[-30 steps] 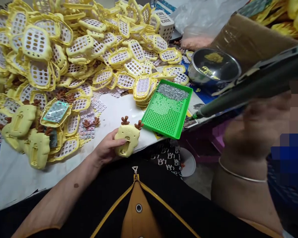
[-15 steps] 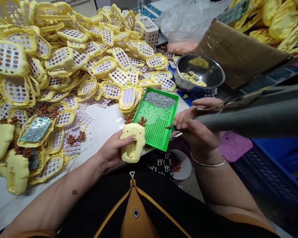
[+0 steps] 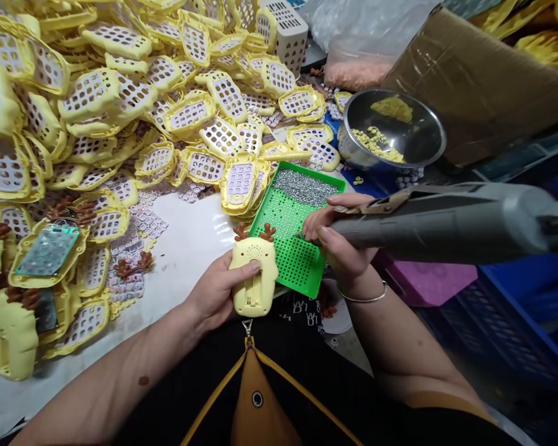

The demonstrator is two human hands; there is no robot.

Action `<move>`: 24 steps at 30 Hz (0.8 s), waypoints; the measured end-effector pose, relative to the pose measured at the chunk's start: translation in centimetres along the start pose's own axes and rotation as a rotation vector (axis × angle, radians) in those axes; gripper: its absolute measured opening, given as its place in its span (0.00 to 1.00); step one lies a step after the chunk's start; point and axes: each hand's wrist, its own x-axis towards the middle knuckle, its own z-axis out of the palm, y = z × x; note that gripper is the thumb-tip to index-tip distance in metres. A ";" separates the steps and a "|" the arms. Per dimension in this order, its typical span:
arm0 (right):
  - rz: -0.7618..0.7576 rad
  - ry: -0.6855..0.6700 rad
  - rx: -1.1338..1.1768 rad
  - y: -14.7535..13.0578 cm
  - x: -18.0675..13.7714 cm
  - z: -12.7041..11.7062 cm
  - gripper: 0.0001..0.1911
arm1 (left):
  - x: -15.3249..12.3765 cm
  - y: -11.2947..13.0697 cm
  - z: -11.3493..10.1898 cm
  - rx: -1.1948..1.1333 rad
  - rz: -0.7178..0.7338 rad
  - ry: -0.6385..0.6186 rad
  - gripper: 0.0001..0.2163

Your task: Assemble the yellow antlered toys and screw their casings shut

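My left hand (image 3: 216, 288) is closed around a yellow plastic toy casing (image 3: 255, 294) with brown antlers. Its back faces up, showing a speaker grille of small holes and an uncovered battery compartment, and my thumb presses across it. A grey electric screwdriver (image 3: 423, 223) is gripped in my right hand (image 3: 344, 238), its tip pointing left over a green perforated tray (image 3: 307, 282). Small silver screws (image 3: 302, 184) are heaped at the tray's far end. The screwdriver tip is apart from the casing.
Yellow casing fronts (image 3: 190, 114) with white grids pile up at the left and back. An opened casing with a circuit board (image 3: 49, 248) lies at left. A steel bowl (image 3: 430, 139) of small yellow parts, a cardboard box (image 3: 488, 93) and a blue crate (image 3: 506, 322) stand to the right.
My right hand and the screwdriver have moved left over the green tray, closer to the casing. The casing in my left hand is turned slightly more upright. The camera view has shifted.
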 end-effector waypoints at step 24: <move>-0.072 0.046 0.564 -7.7 0.6 1.7 0.14 | 0.0 -0.3 0.2 0.114 0.027 -0.036 0.18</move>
